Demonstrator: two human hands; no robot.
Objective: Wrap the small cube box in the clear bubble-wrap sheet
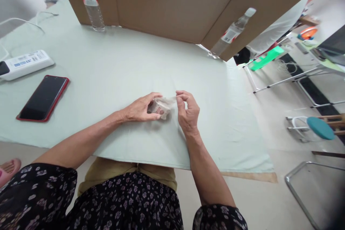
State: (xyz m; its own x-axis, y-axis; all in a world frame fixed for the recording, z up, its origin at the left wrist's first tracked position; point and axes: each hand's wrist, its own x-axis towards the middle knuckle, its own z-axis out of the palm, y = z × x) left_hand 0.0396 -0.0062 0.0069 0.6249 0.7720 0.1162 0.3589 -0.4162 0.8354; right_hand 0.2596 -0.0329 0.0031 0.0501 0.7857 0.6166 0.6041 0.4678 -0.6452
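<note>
Just above the pale green tablecloth (129, 68), my left hand (142, 108) curls around a small bundle in clear plastic wrap (161, 107). Something brownish shows through the film, but its kind is hard to make out. A loose end of the wrap stretches right to my right hand (188, 111), whose thumb and fingertips pinch it.
A cardboard divider (167, 3) stands at the back, with a water bottle (90, 1) at its left and another bottle (233, 32) at its right. At left lie a red-cased phone (43, 97) and a white device (28, 64). A teal stool (320, 128) stands right.
</note>
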